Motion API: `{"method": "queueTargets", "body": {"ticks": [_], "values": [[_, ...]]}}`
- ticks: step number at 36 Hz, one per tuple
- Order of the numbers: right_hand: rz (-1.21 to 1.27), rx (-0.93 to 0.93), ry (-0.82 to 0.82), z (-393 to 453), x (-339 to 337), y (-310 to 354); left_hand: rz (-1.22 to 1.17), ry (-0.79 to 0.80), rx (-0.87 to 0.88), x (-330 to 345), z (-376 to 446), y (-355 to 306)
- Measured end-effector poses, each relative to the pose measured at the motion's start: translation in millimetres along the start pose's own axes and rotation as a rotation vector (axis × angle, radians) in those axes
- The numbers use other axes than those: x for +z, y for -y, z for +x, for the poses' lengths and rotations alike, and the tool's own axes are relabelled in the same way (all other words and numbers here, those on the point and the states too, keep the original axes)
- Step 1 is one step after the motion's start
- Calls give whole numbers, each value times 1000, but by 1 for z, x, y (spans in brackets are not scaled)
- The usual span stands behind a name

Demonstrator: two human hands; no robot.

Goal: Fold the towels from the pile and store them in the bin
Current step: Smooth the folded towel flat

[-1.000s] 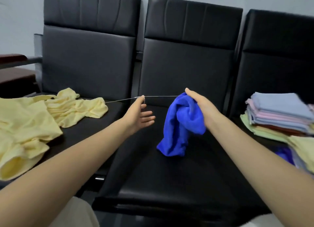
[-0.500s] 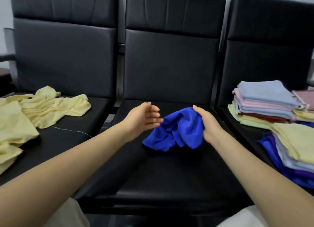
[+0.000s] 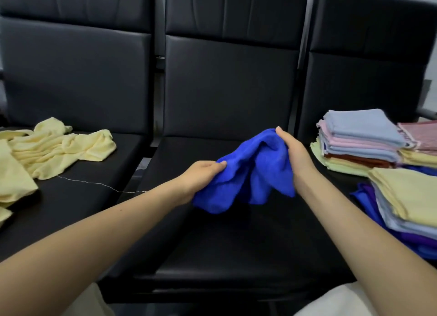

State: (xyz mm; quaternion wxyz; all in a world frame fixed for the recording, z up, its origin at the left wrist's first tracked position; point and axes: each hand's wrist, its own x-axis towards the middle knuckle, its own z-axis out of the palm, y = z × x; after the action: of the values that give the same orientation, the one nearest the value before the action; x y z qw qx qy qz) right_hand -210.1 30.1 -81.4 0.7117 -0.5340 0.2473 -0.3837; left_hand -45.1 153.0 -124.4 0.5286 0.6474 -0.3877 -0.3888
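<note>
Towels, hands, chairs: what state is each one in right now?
Blue towel: crumpled, held up by both hands.
Left hand: gripping the towel's left edge.
Right hand: gripping its top right.
Yellow towels: unfolded, heaped on the left seat.
Stacked towels: folded, piled on the right seat.
Loose thread: lying on the left seat.

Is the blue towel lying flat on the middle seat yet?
No, the blue towel is bunched up and held above the middle seat, gripped by the left hand and the right hand.
</note>
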Motion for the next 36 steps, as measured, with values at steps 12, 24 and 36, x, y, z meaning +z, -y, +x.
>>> {"method": "queueTargets", "body": {"ticks": [12, 24, 36], "values": [[-828, -572, -152, -13, -25, 0, 806, -361, 746, -49, -13, -24], [-1215, 19, 164, -43, -60, -40, 840, 66, 396, -37, -15, 29], [-1286, 82, 174, -43, -46, -46, 919, 88, 188, -13, 7, 31]]}}
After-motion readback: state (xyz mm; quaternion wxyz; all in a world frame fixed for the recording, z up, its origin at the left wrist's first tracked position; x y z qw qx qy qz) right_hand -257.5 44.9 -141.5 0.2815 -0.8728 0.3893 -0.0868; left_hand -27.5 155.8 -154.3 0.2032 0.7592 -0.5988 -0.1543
